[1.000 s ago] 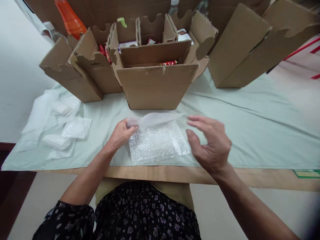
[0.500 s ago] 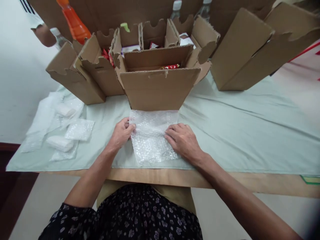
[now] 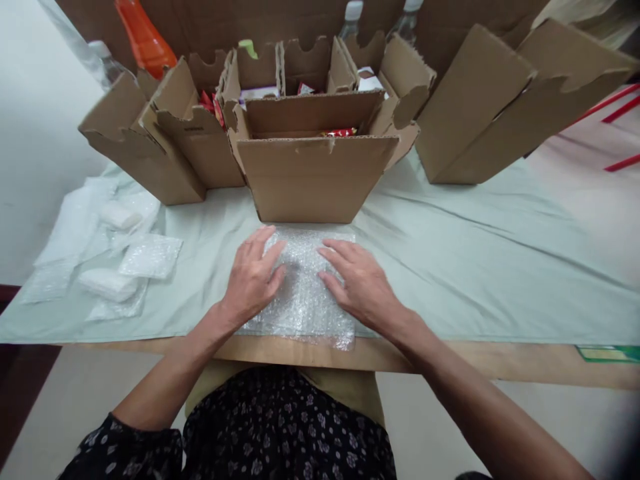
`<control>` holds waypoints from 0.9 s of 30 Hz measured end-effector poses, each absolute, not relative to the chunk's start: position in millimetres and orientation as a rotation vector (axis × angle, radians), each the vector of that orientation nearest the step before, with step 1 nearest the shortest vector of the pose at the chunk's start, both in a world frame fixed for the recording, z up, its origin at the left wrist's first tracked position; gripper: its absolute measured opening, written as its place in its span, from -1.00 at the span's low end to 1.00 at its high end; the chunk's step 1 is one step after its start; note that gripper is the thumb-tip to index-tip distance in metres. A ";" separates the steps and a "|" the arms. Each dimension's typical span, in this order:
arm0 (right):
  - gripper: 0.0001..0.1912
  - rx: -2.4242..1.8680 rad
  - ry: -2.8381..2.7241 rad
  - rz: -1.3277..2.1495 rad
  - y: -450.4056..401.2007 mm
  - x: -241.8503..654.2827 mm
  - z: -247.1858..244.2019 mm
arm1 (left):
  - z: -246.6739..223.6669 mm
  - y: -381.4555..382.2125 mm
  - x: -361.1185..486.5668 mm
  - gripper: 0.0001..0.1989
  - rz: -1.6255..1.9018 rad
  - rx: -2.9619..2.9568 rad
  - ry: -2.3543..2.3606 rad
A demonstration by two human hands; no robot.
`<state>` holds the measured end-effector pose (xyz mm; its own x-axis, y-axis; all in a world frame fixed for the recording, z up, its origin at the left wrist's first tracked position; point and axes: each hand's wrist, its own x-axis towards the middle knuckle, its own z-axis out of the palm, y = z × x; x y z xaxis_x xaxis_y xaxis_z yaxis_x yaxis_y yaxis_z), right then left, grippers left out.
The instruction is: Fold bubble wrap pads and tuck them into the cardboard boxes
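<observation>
A clear sheet of bubble wrap (image 3: 307,300) lies flat at the table's front, its near edge hanging slightly past the green cloth. My left hand (image 3: 254,270) rests over its left side, fingers apart and holding nothing. Over the right side is my right hand (image 3: 354,273), its fingers spread and empty too. Whether either palm presses on the sheet is hidden. Just beyond the sheet stands an open cardboard box (image 3: 305,177) with a red-wrapped item (image 3: 341,133) inside.
On the left lie several bubble-wrap pouches (image 3: 151,256). More cardboard boxes stand behind, and a large one (image 3: 467,113) at right. At the back are an orange bottle (image 3: 145,40) and clear bottles (image 3: 351,20). A wooden edge (image 3: 450,358) borders the green cloth (image 3: 490,267).
Both hands have loosened from the sheet's sides and opened over it. The bubble wrap now lies flatter and nearer to me. A person's arm at upper left has gone from view.
</observation>
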<state>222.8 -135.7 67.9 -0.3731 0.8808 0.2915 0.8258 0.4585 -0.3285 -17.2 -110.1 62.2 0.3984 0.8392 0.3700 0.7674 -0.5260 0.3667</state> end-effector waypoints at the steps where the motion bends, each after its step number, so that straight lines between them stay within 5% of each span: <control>1: -0.53 -1.424 -2.348 0.190 -132.9 214.1 62.4 | 58.4 -109.7 -13.4 -0.57 0.682 2.537 1.386; 7: -0.36 -1.461 -2.525 0.150 -126.9 215.7 29.0 | 32.0 -105.1 -15.9 -0.42 0.339 2.456 1.270; 16: -0.53 -1.553 -2.360 0.059 -130.9 255.2 44.6 | 49.9 -111.1 -19.3 -0.51 0.412 2.420 1.262; 27: -0.42 -1.650 -2.419 0.080 -85.1 231.3 33.6 | 37.0 -93.1 -17.3 -0.41 0.263 2.493 1.516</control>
